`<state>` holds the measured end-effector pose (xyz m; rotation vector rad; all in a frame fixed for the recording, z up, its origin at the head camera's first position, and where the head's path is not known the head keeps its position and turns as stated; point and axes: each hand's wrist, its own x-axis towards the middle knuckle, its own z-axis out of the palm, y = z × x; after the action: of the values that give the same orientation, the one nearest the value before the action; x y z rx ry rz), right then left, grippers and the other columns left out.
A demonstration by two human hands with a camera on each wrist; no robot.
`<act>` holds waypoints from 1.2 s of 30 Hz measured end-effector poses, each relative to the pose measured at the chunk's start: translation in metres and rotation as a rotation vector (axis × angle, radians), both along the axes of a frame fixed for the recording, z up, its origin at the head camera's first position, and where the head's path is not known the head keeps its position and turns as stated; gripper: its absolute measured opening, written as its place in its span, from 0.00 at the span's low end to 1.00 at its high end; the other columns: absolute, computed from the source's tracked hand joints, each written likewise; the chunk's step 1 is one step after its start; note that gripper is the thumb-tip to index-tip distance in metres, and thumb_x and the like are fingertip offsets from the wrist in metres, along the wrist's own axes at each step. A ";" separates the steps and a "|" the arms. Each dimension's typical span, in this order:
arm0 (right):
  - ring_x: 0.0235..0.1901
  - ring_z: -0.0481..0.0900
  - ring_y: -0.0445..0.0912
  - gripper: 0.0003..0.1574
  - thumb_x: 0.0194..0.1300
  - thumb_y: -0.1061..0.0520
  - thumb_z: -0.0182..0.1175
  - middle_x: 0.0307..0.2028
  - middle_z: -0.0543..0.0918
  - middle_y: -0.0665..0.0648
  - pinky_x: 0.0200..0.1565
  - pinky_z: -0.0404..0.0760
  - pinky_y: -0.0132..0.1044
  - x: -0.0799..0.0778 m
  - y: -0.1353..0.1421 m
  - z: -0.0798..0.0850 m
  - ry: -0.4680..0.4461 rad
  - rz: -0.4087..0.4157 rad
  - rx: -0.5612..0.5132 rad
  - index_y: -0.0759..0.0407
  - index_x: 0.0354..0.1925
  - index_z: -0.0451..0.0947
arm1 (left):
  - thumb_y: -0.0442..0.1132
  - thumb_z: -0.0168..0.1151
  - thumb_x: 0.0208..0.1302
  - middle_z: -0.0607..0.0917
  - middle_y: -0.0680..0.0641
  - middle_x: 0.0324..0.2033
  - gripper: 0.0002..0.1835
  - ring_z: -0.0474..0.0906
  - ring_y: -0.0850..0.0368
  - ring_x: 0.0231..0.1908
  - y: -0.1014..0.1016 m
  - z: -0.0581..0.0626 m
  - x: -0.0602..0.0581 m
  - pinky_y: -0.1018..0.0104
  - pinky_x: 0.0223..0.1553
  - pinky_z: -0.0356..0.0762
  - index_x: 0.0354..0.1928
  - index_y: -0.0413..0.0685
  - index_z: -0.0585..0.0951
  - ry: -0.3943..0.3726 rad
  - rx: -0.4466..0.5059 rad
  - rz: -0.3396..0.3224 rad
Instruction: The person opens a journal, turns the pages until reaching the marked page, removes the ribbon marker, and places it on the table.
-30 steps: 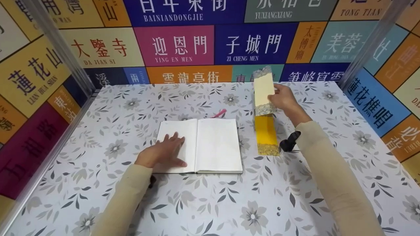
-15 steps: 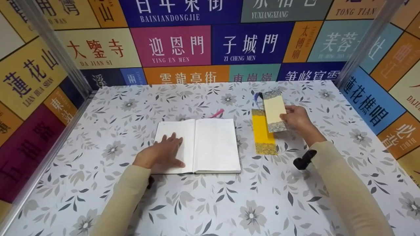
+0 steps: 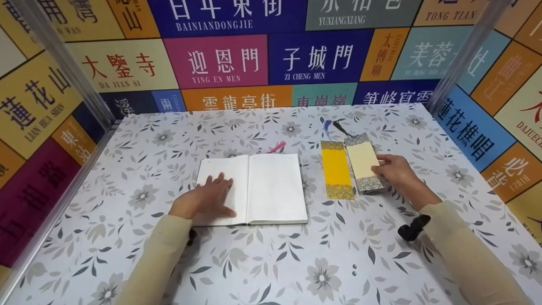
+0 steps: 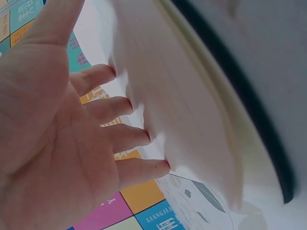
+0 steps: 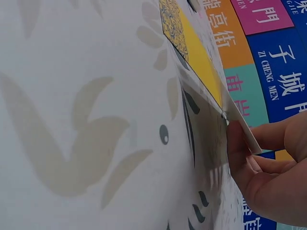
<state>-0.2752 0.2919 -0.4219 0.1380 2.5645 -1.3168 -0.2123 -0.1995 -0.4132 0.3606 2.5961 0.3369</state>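
An open notebook (image 3: 277, 188) with blank white pages lies on the table. My left hand (image 3: 204, 199) rests spread on its left page; in the left wrist view the fingertips of the left hand (image 4: 72, 129) touch the paper. To the right, my right hand (image 3: 396, 173) pinches the right edge of a cream bookmark (image 3: 362, 159) with grey patterned ends. Its near end is raised a little off the table, as the right wrist view shows with the right hand (image 5: 268, 163). Just left of it a yellow bookmark (image 3: 337, 167) lies flat.
A blue tassel (image 3: 327, 126) and a dark tassel (image 3: 342, 128) lie beyond the bookmarks. A pink ribbon (image 3: 277, 147) sticks out behind the notebook. The floral tablecloth (image 3: 271, 262) reaches back to panels (image 3: 216, 59) printed with place names.
My right hand has brought the cream bookmark down and toward me, from above the yellow one to its right side. My left hand has stayed on the page.
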 end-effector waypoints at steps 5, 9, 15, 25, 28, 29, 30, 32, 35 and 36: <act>0.51 0.81 0.53 0.42 0.73 0.55 0.54 0.66 0.68 0.76 0.45 0.81 0.34 0.007 0.005 -0.006 0.005 -0.011 0.057 0.70 0.76 0.51 | 0.59 0.67 0.61 0.39 0.33 0.79 0.56 0.35 0.28 0.77 0.002 0.000 0.000 0.31 0.75 0.40 0.80 0.45 0.48 0.001 -0.012 -0.001; 0.64 0.72 0.65 0.44 0.72 0.54 0.56 0.69 0.63 0.78 0.55 0.81 0.47 0.011 0.005 -0.005 -0.015 0.013 0.131 0.71 0.76 0.51 | 0.60 0.67 0.61 0.38 0.33 0.79 0.56 0.35 0.29 0.77 0.001 0.001 0.001 0.32 0.76 0.39 0.80 0.45 0.47 -0.001 -0.014 -0.002; 0.55 0.76 0.68 0.46 0.71 0.51 0.57 0.65 0.65 0.82 0.50 0.79 0.54 0.013 -0.002 0.003 0.012 0.128 0.303 0.76 0.74 0.53 | 0.60 0.68 0.61 0.39 0.31 0.78 0.56 0.35 0.25 0.76 -0.002 0.001 -0.001 0.28 0.74 0.41 0.80 0.43 0.47 -0.013 0.003 -0.011; 0.26 0.73 0.52 0.37 0.67 0.47 0.61 0.37 0.79 0.74 0.30 0.73 0.43 0.011 -0.017 0.008 0.060 0.146 0.501 0.79 0.57 0.70 | 0.60 0.67 0.61 0.41 0.30 0.78 0.56 0.37 0.24 0.76 0.000 0.001 -0.001 0.28 0.74 0.43 0.80 0.43 0.49 -0.001 -0.008 -0.016; 0.20 0.63 0.46 0.22 0.65 0.48 0.62 0.20 0.68 0.58 0.23 0.64 0.37 0.010 -0.020 0.007 0.078 0.140 0.529 0.67 0.31 0.71 | 0.60 0.67 0.61 0.40 0.31 0.78 0.55 0.36 0.25 0.76 0.001 0.000 -0.001 0.29 0.75 0.42 0.80 0.44 0.48 -0.002 -0.005 -0.013; 0.19 0.61 0.45 0.22 0.64 0.48 0.62 0.18 0.62 0.53 0.22 0.61 0.36 0.010 -0.022 0.008 0.083 0.135 0.546 0.62 0.25 0.67 | 0.60 0.67 0.61 0.40 0.31 0.78 0.55 0.36 0.25 0.76 0.001 0.000 -0.001 0.29 0.75 0.42 0.80 0.44 0.48 -0.004 -0.003 -0.012; 0.19 0.61 0.45 0.23 0.64 0.48 0.62 0.17 0.60 0.51 0.21 0.61 0.37 0.010 -0.023 0.008 0.089 0.131 0.566 0.57 0.21 0.63 | 0.60 0.67 0.61 0.40 0.31 0.78 0.56 0.36 0.25 0.76 0.001 0.000 -0.001 0.29 0.75 0.41 0.80 0.44 0.48 -0.008 -0.002 -0.008; 0.20 0.66 0.48 0.22 0.63 0.48 0.62 0.18 0.65 0.53 0.21 0.65 0.40 0.010 -0.027 0.010 0.101 0.124 0.612 0.57 0.20 0.66 | 0.60 0.67 0.61 0.39 0.32 0.79 0.56 0.34 0.26 0.77 0.001 0.001 -0.002 0.29 0.75 0.40 0.80 0.45 0.48 -0.020 -0.005 0.001; 0.27 0.73 0.55 0.19 0.63 0.49 0.60 0.27 0.73 0.62 0.26 0.72 0.48 0.010 -0.036 0.012 0.116 0.127 0.641 0.64 0.28 0.74 | 0.60 0.67 0.61 0.39 0.32 0.79 0.56 0.34 0.26 0.77 0.001 0.001 -0.003 0.29 0.75 0.40 0.80 0.45 0.48 -0.025 -0.012 0.003; 0.31 0.75 0.57 0.21 0.65 0.48 0.60 0.33 0.75 0.66 0.29 0.74 0.51 0.011 -0.040 0.012 0.117 0.131 0.642 0.68 0.34 0.76 | 0.61 0.67 0.61 0.39 0.32 0.79 0.56 0.34 0.27 0.77 0.001 0.001 -0.002 0.29 0.75 0.40 0.80 0.45 0.48 -0.026 -0.012 0.003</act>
<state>-0.2642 0.2522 -0.4099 0.0068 2.9425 -0.4317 -0.2147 -0.1983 -0.4126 0.3457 2.5728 0.3246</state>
